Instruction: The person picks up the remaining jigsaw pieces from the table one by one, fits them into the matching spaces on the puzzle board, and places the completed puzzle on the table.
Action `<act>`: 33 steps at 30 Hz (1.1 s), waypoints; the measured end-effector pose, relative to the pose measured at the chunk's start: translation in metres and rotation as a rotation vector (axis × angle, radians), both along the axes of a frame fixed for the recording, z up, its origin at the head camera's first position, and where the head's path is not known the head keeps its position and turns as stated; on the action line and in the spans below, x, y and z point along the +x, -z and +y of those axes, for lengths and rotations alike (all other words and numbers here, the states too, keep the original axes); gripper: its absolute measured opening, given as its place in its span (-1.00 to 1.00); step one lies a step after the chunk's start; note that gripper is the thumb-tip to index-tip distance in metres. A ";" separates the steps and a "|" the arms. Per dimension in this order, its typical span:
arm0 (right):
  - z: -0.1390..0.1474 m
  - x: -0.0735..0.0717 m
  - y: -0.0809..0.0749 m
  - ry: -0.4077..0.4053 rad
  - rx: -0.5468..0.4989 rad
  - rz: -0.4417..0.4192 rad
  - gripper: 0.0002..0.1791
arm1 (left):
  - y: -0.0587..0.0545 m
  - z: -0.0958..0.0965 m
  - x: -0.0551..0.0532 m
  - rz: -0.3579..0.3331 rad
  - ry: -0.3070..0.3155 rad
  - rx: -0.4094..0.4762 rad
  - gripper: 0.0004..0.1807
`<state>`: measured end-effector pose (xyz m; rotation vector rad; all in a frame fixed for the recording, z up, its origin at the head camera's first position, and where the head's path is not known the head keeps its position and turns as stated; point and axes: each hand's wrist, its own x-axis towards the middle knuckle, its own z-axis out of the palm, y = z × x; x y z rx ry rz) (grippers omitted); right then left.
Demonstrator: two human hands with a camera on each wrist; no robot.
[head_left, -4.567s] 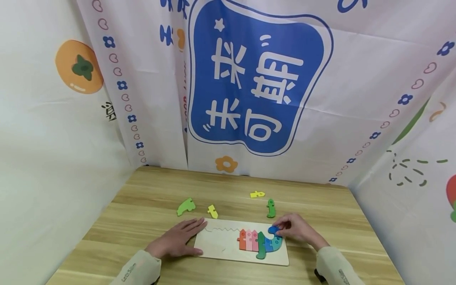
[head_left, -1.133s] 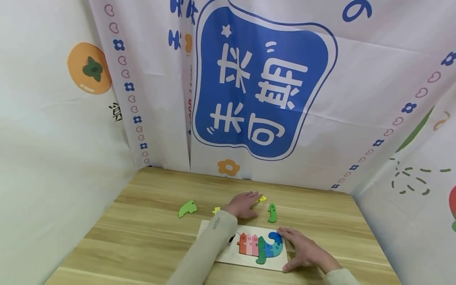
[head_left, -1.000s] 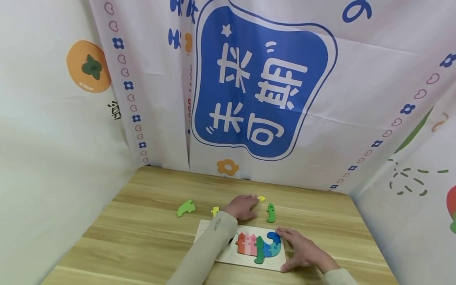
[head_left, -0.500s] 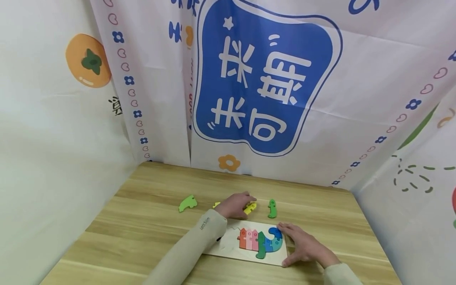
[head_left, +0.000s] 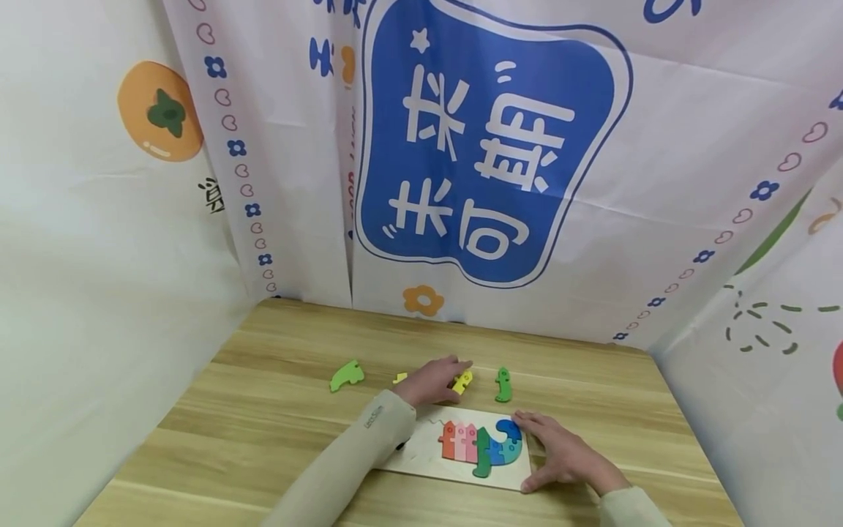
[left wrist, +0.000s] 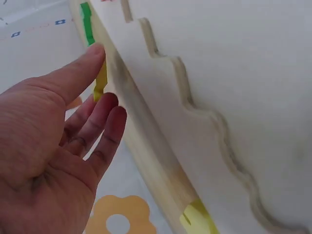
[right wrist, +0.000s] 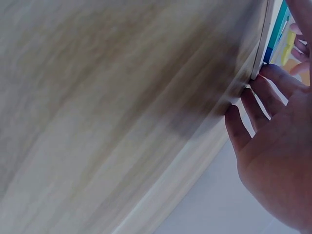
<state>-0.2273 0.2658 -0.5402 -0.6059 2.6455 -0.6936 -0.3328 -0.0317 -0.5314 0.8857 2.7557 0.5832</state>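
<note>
My left hand [head_left: 429, 383] pinches a yellow puzzle piece [head_left: 463, 381] between thumb and fingers, beyond the far edge of a pale wooden puzzle board [head_left: 421, 462]. In the left wrist view, the yellow piece [left wrist: 100, 80] stands on edge between thumb and fingertips. Red, pink, dark green and blue pieces [head_left: 484, 448] sit joined on the board's right half. At the board's right end, my right hand [head_left: 563, 452] rests spread, thumb by the near corner and fingertips by the far one. The right wrist view shows those fingers [right wrist: 253, 100] fairly straight against the board's edge.
Beyond the board, a green piece [head_left: 503, 385] lies to the right of the left hand. A light green piece [head_left: 347, 375] lies at the left. Another yellow piece [head_left: 399, 378] is partly hidden by the left hand. A printed cloth [head_left: 316, 249] hangs behind the wooden table [head_left: 197, 446].
My left hand has taken hold of the far yellow piece and drawn it back toward the board. Earlier, my right hand left the blue piece and settled on the board's right edge, where it stays.
</note>
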 end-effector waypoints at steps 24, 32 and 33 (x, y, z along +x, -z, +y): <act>-0.002 0.001 -0.002 0.014 -0.006 -0.005 0.33 | -0.028 -0.038 0.060 0.315 -0.054 0.231 -0.21; 0.000 0.000 0.003 0.015 -0.014 -0.018 0.34 | -0.025 -0.049 0.071 0.249 -0.048 0.204 -0.22; 0.000 0.000 0.003 0.016 -0.014 -0.017 0.34 | -0.024 -0.050 0.071 0.246 -0.046 0.198 -0.22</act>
